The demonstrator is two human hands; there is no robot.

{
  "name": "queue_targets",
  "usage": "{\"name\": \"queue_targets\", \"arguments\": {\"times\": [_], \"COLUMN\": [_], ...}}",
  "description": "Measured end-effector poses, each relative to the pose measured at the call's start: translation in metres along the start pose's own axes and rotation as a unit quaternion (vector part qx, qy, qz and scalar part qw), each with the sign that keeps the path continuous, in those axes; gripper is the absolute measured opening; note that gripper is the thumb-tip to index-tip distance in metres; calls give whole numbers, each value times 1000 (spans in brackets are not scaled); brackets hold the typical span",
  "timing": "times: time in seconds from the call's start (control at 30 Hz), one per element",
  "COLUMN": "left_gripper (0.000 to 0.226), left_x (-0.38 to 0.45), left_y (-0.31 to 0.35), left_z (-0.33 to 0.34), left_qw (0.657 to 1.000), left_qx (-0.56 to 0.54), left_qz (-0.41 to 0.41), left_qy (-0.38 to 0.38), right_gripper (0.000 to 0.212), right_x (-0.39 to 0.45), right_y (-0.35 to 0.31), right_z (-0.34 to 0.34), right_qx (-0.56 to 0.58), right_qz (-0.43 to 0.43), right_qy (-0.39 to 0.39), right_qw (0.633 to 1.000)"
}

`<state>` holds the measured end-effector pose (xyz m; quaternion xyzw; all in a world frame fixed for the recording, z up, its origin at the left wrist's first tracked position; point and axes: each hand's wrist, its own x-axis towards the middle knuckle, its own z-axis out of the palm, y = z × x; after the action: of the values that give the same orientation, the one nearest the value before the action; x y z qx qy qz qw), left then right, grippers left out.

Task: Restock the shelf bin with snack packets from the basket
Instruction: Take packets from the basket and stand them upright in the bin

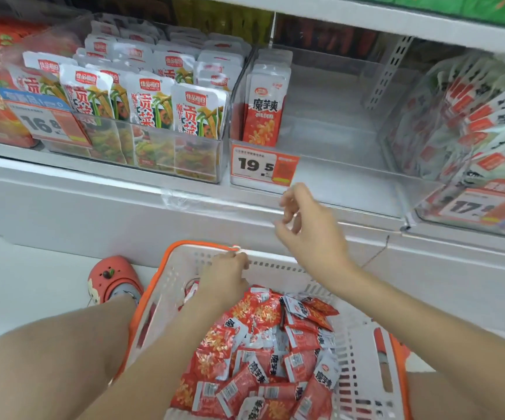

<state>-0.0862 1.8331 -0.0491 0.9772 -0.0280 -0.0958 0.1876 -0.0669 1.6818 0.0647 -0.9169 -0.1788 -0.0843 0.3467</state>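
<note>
1. Head view: the left hand (pixel 225 272) curls over the far rim of the white plastic basket with orange trim (pixel 357 353), gripping it.
2. The right hand (pixel 308 228) hovers above and beyond, fingers loosely curled, holding nothing.
3. Red foil snack packets (pixel 263 353) lie heaped below both wrists.
4. The clear plastic shelf bin (pixel 336 122), just beyond the right hand, holds one upright row at its left wall.
5. Best approach, I'd say: grab several, square them, stand them upright beside that row.
</note>
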Motion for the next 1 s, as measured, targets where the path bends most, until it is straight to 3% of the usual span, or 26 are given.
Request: {"name": "queue_targets", "arguments": {"times": [0.07,0.17,0.3,0.5,0.6,0.7,0.8,0.9,1.0], "left_gripper": [24,25,28,44,53,54,53,47,41], "left_x": [-16,-35,-35,-29,-30,-30,-30,-29,-29], "left_y": [-12,-32,-48,-64,-71,-72,-70,-67,-64], "left_z": [30,66,89,117,128,135,138,136,131], "left_qw": [998,992,984,982,980,980,981,982,983], "left_qx": [9,55,87,78,75,66,59,52,49], "left_qz": [-31,-36,-23,-41,-53,-61,-66,-66,-60], "left_qy": [-45,-112,-157,-168,-175,-180,-174,-168,-164], "right_gripper": [24,25,41,68,86,80,64,65,63], "right_x": [-34,-77,-117,-150,-162,-166,-155,-144,-145], "right_y": [36,94,135,151,150,150,152,149,148], "right_z": [31,81,130,189,204,213,215,212,208], "right_qx": [-39,-99,-108,-84,-104,-143,-172,-209,-143], "right_qz": [55,118,147,218,218,206,179,138,151], "right_qy": [-106,-280,-419,-485,-465,-462,-502,-538,-552], "right_qw": [992,948,889,843,852,851,829,805,808]}}
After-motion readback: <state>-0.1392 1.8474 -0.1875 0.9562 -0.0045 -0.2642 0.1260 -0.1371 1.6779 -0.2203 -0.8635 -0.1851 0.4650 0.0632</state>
